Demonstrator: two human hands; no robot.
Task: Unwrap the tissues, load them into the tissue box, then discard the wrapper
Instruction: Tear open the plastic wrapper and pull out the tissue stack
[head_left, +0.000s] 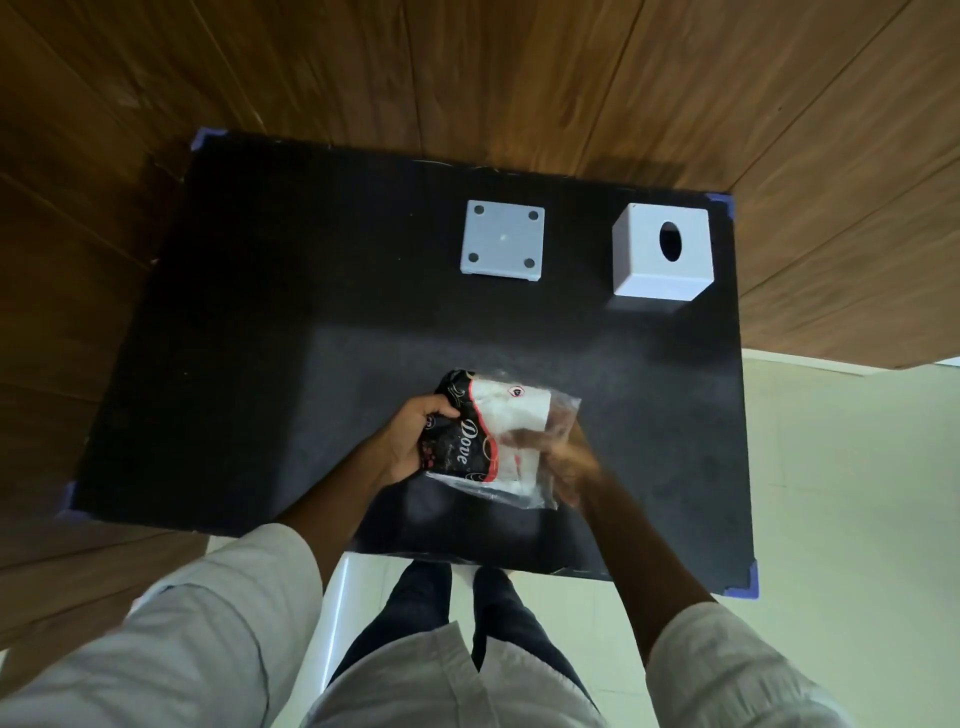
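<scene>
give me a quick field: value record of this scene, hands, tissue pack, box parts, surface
left hand: grips the dark printed end of the tissue pack
right hand: blurred, at the pack's clear wrapper end
tissues: inside the wrapper
box cover: far right, oval slot showing
box base: left of the cover, apart from it, four round pads showing
surface: black table
</scene>
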